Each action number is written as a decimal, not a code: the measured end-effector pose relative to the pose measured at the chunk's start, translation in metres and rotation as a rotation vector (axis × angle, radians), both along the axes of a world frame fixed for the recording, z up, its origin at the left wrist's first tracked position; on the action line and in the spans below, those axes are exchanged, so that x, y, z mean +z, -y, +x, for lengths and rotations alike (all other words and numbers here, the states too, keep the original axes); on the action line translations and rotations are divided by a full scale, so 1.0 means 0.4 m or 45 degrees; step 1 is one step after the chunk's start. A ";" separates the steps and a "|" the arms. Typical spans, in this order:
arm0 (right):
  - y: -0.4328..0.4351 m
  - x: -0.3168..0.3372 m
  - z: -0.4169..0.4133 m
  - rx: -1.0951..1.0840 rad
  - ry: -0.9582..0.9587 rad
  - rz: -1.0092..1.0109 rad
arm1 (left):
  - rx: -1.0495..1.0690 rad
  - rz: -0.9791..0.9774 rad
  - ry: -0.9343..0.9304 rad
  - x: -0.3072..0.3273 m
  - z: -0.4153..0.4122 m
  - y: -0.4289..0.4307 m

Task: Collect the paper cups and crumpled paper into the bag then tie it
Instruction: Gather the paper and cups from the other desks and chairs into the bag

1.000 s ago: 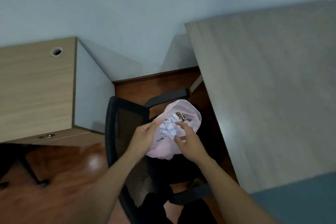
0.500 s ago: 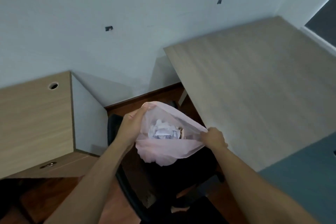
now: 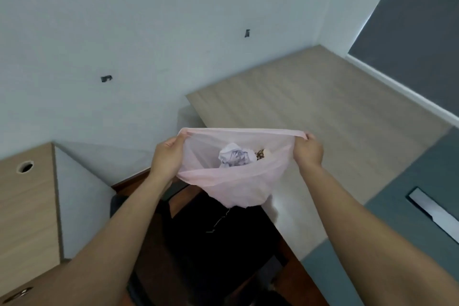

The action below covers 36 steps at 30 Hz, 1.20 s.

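Stretches the thin pink plastic bag wider than before, left hand and right hand pinching its opposite rim ends, crumpled white paper inside, apparently ready for tying.

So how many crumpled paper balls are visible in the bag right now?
1. A white crumpled paper ball lies inside the pink plastic bag, just left of a brown patterned item I cannot identify. Others may be hidden beneath it.

No legible txt — none
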State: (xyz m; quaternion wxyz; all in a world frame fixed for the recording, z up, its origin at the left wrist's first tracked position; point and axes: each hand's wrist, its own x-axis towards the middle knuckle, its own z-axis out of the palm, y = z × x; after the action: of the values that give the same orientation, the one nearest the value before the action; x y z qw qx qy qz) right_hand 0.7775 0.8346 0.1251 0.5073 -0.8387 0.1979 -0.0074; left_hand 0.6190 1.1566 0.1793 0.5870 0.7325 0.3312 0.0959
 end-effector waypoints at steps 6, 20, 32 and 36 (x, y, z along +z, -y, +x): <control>0.143 0.058 0.142 -0.118 0.142 0.082 | -0.105 0.032 0.073 0.001 0.176 0.096; 0.330 -0.096 0.112 -0.119 -0.216 0.096 | -0.291 -0.351 -0.139 -0.156 0.375 0.233; 0.201 -0.047 -0.280 -0.047 -0.284 0.134 | -0.700 -0.071 -0.133 -0.211 0.116 -0.035; 0.086 -0.081 -0.469 0.007 -0.310 0.120 | -0.983 0.150 -0.214 -0.239 -0.063 -0.146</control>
State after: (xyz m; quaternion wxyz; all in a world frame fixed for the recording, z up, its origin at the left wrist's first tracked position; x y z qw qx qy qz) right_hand 0.5899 0.8003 0.0928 0.5184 -0.8092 0.2556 0.1051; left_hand 0.5939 1.2151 0.0837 0.5078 0.8408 0.0725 -0.1732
